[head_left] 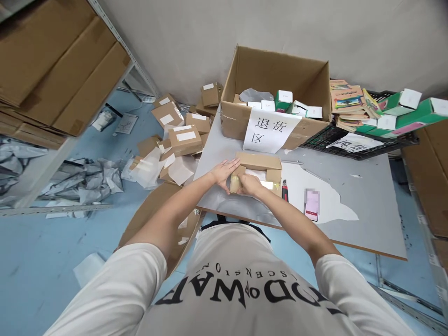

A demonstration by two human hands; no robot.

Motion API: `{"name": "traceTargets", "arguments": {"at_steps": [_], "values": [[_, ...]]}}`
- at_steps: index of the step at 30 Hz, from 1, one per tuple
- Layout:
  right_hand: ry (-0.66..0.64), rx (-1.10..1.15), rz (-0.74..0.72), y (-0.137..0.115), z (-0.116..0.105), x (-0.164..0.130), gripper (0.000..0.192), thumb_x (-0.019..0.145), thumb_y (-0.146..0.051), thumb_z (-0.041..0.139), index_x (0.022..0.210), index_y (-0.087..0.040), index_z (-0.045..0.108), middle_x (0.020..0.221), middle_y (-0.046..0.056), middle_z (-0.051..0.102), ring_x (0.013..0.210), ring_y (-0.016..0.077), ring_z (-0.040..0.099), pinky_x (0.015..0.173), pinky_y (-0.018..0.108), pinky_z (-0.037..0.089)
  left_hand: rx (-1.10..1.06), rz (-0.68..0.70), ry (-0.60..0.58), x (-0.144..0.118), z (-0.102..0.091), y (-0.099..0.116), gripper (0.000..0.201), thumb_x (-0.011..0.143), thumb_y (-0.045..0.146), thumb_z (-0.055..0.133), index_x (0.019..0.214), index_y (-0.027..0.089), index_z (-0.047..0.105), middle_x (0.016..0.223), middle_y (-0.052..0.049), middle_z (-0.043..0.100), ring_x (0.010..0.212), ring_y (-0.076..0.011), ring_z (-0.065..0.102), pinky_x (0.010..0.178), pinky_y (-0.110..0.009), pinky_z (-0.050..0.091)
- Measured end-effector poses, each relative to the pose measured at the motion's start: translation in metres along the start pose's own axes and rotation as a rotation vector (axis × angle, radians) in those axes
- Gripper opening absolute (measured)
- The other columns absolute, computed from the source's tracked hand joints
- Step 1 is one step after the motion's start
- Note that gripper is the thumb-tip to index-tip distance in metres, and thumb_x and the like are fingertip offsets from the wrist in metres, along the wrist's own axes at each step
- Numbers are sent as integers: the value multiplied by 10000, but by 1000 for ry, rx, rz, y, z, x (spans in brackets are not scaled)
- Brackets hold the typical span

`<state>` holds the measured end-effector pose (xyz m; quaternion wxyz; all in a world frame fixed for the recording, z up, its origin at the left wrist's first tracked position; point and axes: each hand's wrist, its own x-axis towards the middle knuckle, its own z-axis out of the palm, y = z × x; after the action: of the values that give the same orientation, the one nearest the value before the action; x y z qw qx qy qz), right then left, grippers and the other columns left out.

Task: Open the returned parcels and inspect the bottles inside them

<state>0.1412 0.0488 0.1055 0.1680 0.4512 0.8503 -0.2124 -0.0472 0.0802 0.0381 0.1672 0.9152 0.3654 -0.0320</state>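
Head view of a grey table (pixel 367 205), taken here as the landmark. Near its front edge lies a small open cardboard box (pixel 259 171), flaps raised. The left hand (pixel 224 171) rests against the box's left end with fingers stretched out nearly flat, gripping nothing. The right hand (pixel 249 185) is curled over the box's front left corner, apparently pinching a flap, though the grasp is partly hidden. Just right of the box on the table lie a red-and-black utility knife (pixel 284 190) and, further right, a phone (pixel 311 205) whose screen is blurred. At the table's far edge stands a large open carton (pixel 276 88) of small white and green boxes; a paper sign (pixel 269 130) taped to its front reads "退货区". At the far right of the table sits a black crate (pixel 364 140) with books and green boxes; its own paper label is only partly legible. On the floor left of the table lies a pile of labelled parcels (pixel 178 135). The person's shirt (pixel 245 289) bears large letters, cut off by the frame.
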Motion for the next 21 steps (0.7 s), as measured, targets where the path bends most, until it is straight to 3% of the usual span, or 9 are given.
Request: {"name": "traceTargets", "arguments": {"at_steps": [6,9,12,16,18,21], "values": [[204,-141,-2,-19,28,-39,160,927,-234,456,1061,-167,512,1087,136,643,1018,236,590,856,342,410,25,-42,0,-4,1,2,1378,506,739,652,1492,45,-14,1551,-240,38,1435,-369,83,1139,-476,81],[196,-151,-44,-16,28,-50,207,948,-176,352,1082,-183,510,1085,138,641,988,219,602,823,310,416,13,-53,7,-6,1,5,1372,515,748,637,1491,45,-23,1552,-237,40,1438,-360,78,1140,-475,76],[87,-96,-48,10,14,-51,292,867,-218,537,1155,-204,490,1112,128,643,966,233,623,762,287,438,-10,-62,9,-7,-1,10,1375,504,738,654,1493,46,-7,1550,-243,52,1437,-365,82,1140,-478,62],[-97,-130,132,65,1,-54,608,620,-267,803,1146,-167,516,1093,152,655,971,311,631,775,347,463,-38,-80,0,-4,-4,13,1342,509,723,662,1495,57,42,1550,-242,81,1434,-371,90,1140,-476,61],[-117,-143,181,84,4,-61,646,584,-251,829,1145,-160,520,1088,145,657,975,319,628,790,365,461,-43,-86,5,-4,-4,13,1324,517,723,656,1495,59,59,1549,-241,88,1434,-372,91,1140,-475,63],[-52,-123,137,96,15,-75,582,646,-217,784,1160,-177,513,1079,118,656,980,294,617,795,354,450,-44,-76,26,-5,-1,12,1335,514,721,662,1495,52,51,1546,-246,99,1430,-376,112,1141,-481,42]]}}
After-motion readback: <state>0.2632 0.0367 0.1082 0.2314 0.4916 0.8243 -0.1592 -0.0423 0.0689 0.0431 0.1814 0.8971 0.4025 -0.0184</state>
